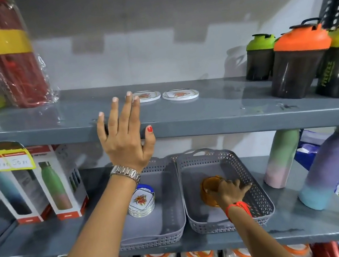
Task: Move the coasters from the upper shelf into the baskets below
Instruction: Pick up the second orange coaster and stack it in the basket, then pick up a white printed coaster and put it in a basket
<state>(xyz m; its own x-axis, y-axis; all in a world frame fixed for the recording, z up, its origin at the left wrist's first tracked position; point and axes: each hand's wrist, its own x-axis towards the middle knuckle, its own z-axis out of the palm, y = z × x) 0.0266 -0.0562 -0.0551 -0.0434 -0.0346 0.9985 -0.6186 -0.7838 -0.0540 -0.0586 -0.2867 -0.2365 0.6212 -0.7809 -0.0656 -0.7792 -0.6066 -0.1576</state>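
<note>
Writing: a yellow and black tag (2, 157) on the upper shelf's front edge read "SUPER MARKET", cut off at its left; the handwritten price below was too blurred to read. Yellow lettering ran down the green-lidded dark shaker bottle (338, 71), unreadable.
Upper shelf: the grey metal upper shelf (217, 120) carried two round white coasters with an orange flower print, one (146, 96) partly behind the left fingertips, the other (180, 94) just beside it to the right.
Left hand: the left hand (125, 134) was raised flat against the shelf edge, fingers (129, 103) spread and holding nothing; the middle and index tips overlapped the near coaster's left rim.
Left basket: the grey perforated plastic basket (178, 233) on the lower shelf held a stack of white flower-print coasters (141, 202), a blue one at the back.
Right basket: the second grey perforated basket (260, 200) sat touching the first.
Right hand: the right hand (230, 191) reached inside it, fingers curled around a stack of amber translucent coasters (210, 189).
</note>
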